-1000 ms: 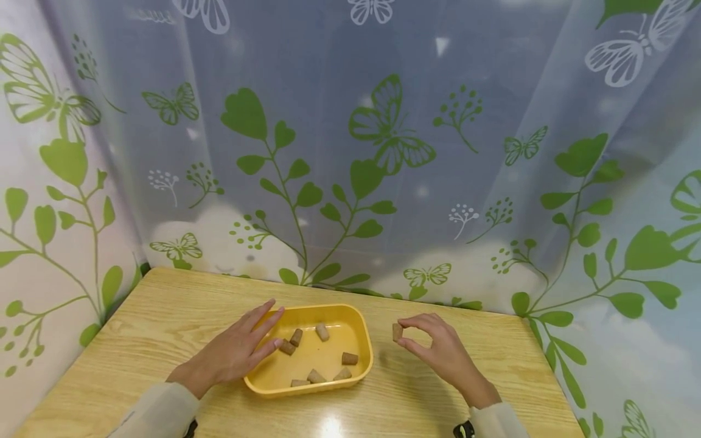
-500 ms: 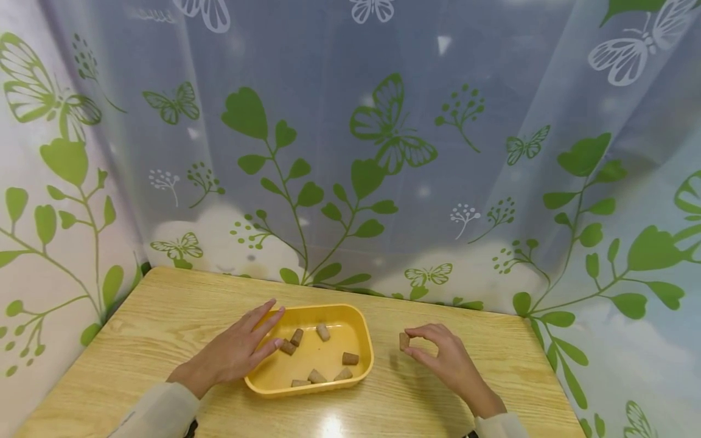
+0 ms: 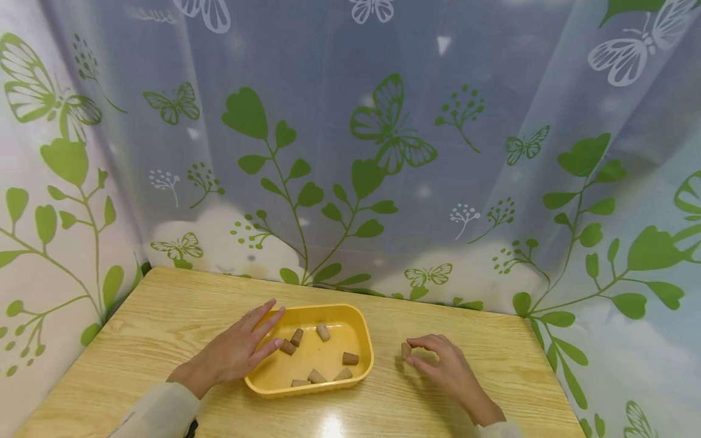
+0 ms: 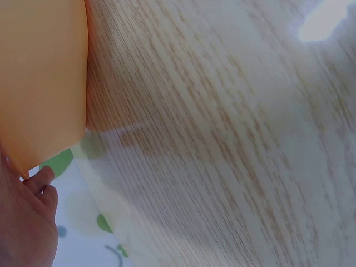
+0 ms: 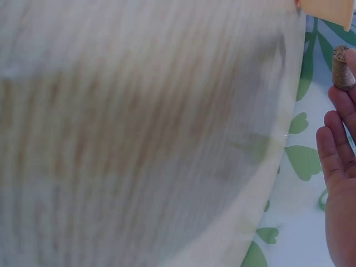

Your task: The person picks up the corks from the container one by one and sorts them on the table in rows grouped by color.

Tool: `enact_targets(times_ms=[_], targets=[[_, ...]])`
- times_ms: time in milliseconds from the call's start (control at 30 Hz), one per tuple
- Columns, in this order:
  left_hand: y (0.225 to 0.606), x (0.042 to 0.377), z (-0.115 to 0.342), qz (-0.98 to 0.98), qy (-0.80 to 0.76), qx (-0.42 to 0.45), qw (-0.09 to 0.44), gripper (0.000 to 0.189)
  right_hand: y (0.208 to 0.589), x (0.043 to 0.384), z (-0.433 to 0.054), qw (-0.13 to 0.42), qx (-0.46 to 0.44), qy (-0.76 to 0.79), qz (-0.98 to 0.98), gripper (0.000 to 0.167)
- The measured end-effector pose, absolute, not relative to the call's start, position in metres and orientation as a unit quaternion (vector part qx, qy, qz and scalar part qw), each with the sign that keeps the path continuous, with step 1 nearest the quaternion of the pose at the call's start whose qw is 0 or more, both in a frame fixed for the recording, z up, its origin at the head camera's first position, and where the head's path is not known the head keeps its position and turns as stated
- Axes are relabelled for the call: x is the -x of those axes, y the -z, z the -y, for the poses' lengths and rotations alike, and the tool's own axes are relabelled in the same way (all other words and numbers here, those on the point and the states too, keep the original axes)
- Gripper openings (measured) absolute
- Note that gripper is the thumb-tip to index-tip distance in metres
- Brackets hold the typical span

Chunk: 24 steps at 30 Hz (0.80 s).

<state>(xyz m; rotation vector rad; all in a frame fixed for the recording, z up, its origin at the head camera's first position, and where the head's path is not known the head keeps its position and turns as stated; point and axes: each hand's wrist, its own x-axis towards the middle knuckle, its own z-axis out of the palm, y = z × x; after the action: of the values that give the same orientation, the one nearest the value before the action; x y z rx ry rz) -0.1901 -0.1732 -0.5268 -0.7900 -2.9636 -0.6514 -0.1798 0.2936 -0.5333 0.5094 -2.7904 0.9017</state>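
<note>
My right hand [image 3: 448,368] pinches a brown cork [image 3: 406,351] between thumb and fingertips, low over the table to the right of the yellow tray [image 3: 368,340]. The right wrist view has this cork [image 5: 342,71] upright at the fingertips, with the other fingers of the hand [image 5: 344,167] extended below it. Lying across the tray's left rim, my left hand [image 3: 232,350] has its fingers spread and nearly straight, the thumb reaching inside. Several corks lie in the tray, among them a dark cork [image 3: 350,359] and a pale cork [image 3: 323,331]. The left wrist view catches the tray's outer wall [image 4: 41,83] and part of the hand.
Everything stands on a light wood-grain table [image 3: 482,340]. A curtain [image 3: 328,152] printed with green leaves and butterflies hangs behind the table's back edge and along both sides.
My right hand has moved slightly right and down toward the table with the cork still pinched. The left hand and the tray have stayed in place.
</note>
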Motion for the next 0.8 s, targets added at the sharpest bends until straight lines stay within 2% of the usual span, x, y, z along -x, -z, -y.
enact_targets(times_ms=[267,800], targets=[[0.527,0.19,0.173,0.944,0.208,0.254,0.006,0.067,0.543,0.179,-0.298,0.058,-0.172,-0.311,0.933,0.034],[0.527,0.19,0.174,0.945,0.21,0.252,-0.002,0.068,0.552,0.176,-0.3,0.055,-0.202,-0.294,0.933,0.034]])
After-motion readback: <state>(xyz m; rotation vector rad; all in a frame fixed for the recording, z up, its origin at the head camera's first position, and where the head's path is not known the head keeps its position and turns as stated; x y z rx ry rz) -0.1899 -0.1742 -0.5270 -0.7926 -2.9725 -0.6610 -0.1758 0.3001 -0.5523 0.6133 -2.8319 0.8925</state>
